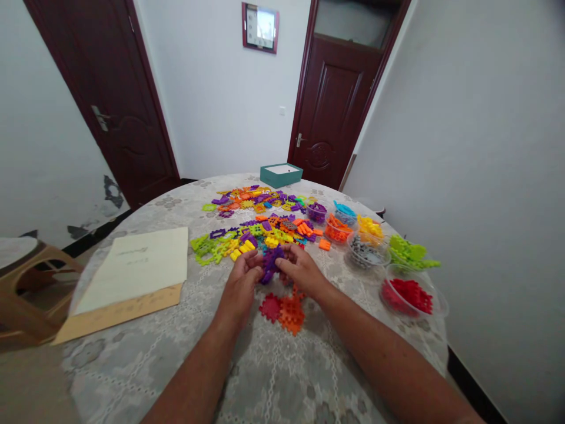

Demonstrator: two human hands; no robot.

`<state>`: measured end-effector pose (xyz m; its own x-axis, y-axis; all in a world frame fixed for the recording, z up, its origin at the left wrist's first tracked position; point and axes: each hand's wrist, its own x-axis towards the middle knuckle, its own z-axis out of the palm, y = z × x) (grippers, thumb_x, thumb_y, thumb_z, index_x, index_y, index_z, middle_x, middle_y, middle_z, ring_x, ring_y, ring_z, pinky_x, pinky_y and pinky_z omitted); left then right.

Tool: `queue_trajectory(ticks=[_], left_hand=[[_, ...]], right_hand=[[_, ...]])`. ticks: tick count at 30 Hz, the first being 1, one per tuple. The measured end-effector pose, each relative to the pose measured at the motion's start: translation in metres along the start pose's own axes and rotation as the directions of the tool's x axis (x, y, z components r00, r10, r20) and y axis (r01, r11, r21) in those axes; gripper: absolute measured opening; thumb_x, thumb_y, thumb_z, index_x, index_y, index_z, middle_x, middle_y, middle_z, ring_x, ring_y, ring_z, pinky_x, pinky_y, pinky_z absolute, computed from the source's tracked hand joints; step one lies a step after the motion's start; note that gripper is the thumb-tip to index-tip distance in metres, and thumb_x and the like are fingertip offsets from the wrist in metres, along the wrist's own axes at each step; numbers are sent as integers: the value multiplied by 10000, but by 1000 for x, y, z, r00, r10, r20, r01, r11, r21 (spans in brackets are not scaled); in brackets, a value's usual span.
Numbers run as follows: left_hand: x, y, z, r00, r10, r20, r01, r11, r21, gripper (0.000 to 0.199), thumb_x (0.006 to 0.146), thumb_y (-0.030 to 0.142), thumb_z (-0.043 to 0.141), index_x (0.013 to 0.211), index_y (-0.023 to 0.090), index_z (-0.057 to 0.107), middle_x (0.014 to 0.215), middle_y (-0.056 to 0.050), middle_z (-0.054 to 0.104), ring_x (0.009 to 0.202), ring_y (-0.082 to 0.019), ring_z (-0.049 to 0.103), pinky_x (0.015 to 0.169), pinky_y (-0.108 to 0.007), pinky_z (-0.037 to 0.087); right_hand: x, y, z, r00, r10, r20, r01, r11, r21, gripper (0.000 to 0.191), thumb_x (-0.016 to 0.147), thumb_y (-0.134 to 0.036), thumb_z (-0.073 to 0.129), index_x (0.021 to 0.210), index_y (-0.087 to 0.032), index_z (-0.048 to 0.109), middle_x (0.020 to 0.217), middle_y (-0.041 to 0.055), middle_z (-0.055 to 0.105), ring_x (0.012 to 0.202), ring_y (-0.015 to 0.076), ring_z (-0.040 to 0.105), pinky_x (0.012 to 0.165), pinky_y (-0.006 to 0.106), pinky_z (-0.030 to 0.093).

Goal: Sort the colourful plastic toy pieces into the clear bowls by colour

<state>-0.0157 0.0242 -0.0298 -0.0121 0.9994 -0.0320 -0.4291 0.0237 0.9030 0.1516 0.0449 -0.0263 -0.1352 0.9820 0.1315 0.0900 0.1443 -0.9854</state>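
My left hand (244,281) and my right hand (301,268) are both closed on purple plastic interlocking pieces (270,264), held between them just in front of the heaped pieces. The fingers hide part of the purple pieces, so I cannot tell how many there are. Below my hands on the tablecloth lie a red toothed piece (271,307) and orange toothed pieces (291,314), side by side. Just beyond my fingers spreads a mixed pile of interlocking pieces (282,224) in green, yellow, purple and orange.
Clear tubs of sorted pieces line the right side, among them a red-filled tub (408,297), a grey-filled tub (368,252) and an orange-filled tub (339,228). A green box (281,175) stands at the far edge. Paper sheets (136,265) lie at left, near a stool (33,288).
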Motion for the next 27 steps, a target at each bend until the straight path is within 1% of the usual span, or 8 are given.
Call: queue_trajectory(ticks=[2,4,6,8,14,20,24,27], left_hand=[[2,2,-3,996,18,-92,-15,999,38,378,801,232,710,1173,199,659,1139,-104,720,1031,-227,704,901,-361,564],[3,5,-6,991,11,-133,-6,999,42,344,804,264,719,1135,186,667,1098,-106,726,971,-228,714,880,-383,576],[2,8,-6,990,8,-141,0,999,53,323,794,263,726,1104,180,685,1061,-103,734,945,-225,714,853,-375,580],[1,10,-6,991,11,-134,1,996,91,309,793,278,732,1084,179,704,1032,-103,741,938,-225,712,822,-356,577],[-1,8,-4,996,19,-89,7,959,282,322,828,358,696,1086,167,718,972,-95,757,902,-235,718,800,-360,558],[1,7,-9,995,42,-89,-8,937,350,337,855,388,655,1109,174,708,1008,-93,762,922,-240,723,844,-381,549],[1,9,-9,995,32,-98,4,938,347,332,847,395,663,1092,177,715,1004,-93,768,925,-240,726,828,-366,552],[1,10,-8,995,25,-92,7,942,336,340,847,406,662,1090,175,714,1002,-91,767,927,-238,727,817,-359,558]], right_hand=[[18,-11,-24,995,-38,-95,25,990,-136,390,887,-387,621,1236,-222,563,737,-50,588,536,150,574,484,276,491],[43,-23,-53,966,-129,-222,42,932,-361,459,896,-389,614,1314,-209,560,754,-36,611,590,163,600,558,288,507],[73,-34,-83,924,-227,-309,7,816,-578,469,902,-368,610,1336,-193,584,848,13,678,716,185,647,678,307,524],[103,-42,-111,897,-259,-359,-87,691,-717,426,912,-325,604,1312,-181,616,968,70,732,837,208,677,781,323,520],[174,-53,-170,868,-189,-459,-391,308,-867,430,925,-323,654,1326,-172,617,1232,175,724,1112,280,682,911,334,497],[198,-45,-197,825,-127,-551,-516,230,-825,387,932,-304,640,1281,-137,640,1229,212,716,1133,303,686,905,363,523],[197,-42,-199,792,-95,-604,-580,196,-791,419,901,-346,681,1244,-106,690,1207,235,721,1109,319,696,869,366,543],[190,-45,-194,791,-97,-604,-583,179,-792,367,886,-300,682,1192,-104,735,1192,234,731,1103,315,699,853,352,540]])
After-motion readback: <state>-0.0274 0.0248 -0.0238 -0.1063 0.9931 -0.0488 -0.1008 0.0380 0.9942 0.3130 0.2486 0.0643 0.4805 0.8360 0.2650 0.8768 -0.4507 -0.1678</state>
